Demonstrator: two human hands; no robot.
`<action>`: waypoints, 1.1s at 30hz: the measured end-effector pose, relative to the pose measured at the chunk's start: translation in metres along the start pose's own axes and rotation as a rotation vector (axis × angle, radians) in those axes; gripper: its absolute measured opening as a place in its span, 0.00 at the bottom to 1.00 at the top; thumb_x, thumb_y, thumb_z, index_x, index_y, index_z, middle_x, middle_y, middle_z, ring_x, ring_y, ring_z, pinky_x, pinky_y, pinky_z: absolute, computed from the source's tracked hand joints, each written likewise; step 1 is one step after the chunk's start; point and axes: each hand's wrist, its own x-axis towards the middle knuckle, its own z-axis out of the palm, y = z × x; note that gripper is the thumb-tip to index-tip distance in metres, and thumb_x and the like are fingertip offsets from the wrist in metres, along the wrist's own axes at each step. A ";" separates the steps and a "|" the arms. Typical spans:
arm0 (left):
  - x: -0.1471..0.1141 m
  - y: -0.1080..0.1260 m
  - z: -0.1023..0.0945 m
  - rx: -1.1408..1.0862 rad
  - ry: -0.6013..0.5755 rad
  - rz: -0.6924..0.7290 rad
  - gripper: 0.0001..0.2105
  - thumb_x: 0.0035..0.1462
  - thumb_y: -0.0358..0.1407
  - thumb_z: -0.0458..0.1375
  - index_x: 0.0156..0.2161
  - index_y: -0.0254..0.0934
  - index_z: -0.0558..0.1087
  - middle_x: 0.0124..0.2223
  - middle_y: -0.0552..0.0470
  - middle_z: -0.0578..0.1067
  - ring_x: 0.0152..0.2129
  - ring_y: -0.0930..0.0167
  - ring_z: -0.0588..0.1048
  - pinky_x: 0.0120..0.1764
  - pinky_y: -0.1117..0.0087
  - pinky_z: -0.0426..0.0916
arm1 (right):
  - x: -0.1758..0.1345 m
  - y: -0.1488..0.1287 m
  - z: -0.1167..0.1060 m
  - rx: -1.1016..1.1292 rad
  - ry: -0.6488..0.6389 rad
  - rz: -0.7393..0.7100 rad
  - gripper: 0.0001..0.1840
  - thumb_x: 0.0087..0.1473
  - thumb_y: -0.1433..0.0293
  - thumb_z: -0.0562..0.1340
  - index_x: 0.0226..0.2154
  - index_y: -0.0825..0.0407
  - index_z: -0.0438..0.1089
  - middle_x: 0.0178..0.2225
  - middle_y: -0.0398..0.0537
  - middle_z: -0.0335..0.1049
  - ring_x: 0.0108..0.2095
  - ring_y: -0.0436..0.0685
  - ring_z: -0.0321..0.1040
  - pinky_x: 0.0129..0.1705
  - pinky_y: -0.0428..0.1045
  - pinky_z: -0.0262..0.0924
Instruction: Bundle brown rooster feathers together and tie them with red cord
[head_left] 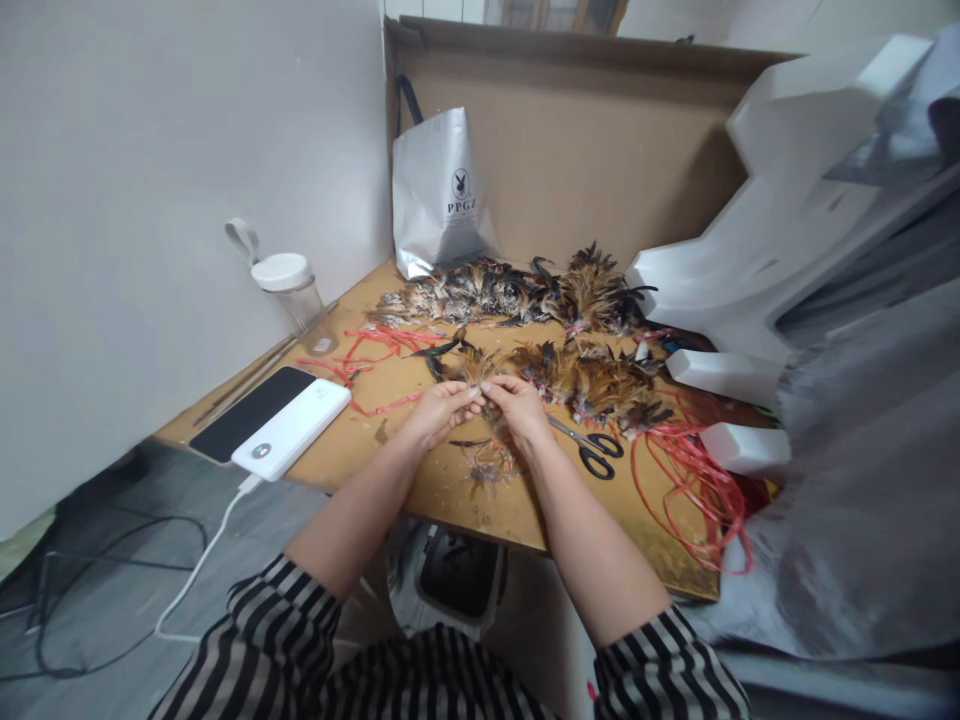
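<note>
Over the middle of the wooden table, my left hand (444, 411) and my right hand (517, 405) meet, both closed in a pinch. Between their fingertips is a small bunch of brown feathers (480, 366), its tips fanning away from me. Just right of my right hand lie black-handled scissors (598, 451) and a row of brown feather bunches (592, 380). Under my wrists are loose feather scraps (491, 460). Red plastic strips (386, 345) lie to the left of the hands, and a larger tangle of red strips (686, 480) is at the right.
A darker feather pile (480, 290) lies at the back, before a silver bag (442, 190). On the left are a lidded clear cup (292, 290), a dark phone (251, 415) and a white power bank (292, 430) with a cable. White foam (810, 190) leans at the right.
</note>
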 end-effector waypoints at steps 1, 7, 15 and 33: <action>0.000 0.000 -0.001 -0.008 -0.009 -0.010 0.08 0.42 0.33 0.62 0.29 0.29 0.73 0.25 0.50 0.73 0.20 0.81 0.69 0.25 0.81 0.63 | 0.000 0.000 0.000 -0.007 -0.004 -0.005 0.12 0.33 0.65 0.66 0.22 0.55 0.70 0.18 0.40 0.65 0.18 0.44 0.55 0.21 0.42 0.50; 0.001 -0.001 -0.002 -0.015 -0.029 -0.047 0.09 0.41 0.33 0.63 0.29 0.29 0.73 0.25 0.51 0.73 0.19 0.81 0.69 0.24 0.82 0.62 | 0.001 0.001 -0.001 -0.057 0.004 -0.022 0.14 0.32 0.63 0.66 0.24 0.55 0.72 0.21 0.42 0.69 0.21 0.47 0.59 0.26 0.44 0.53; -0.002 0.003 -0.002 -0.052 -0.044 -0.089 0.08 0.45 0.31 0.61 0.32 0.28 0.72 0.30 0.47 0.75 0.21 0.81 0.71 0.22 0.84 0.63 | 0.001 -0.004 -0.002 -0.035 0.093 -0.056 0.13 0.35 0.64 0.65 0.25 0.55 0.73 0.18 0.40 0.66 0.18 0.45 0.55 0.23 0.43 0.51; 0.000 0.000 -0.005 -0.173 -0.116 -0.165 0.04 0.46 0.26 0.59 0.31 0.27 0.72 0.25 0.50 0.73 0.18 0.82 0.70 0.21 0.86 0.63 | 0.002 0.001 -0.002 -0.156 0.056 -0.322 0.10 0.39 0.64 0.63 0.26 0.53 0.73 0.25 0.44 0.71 0.27 0.50 0.65 0.33 0.47 0.59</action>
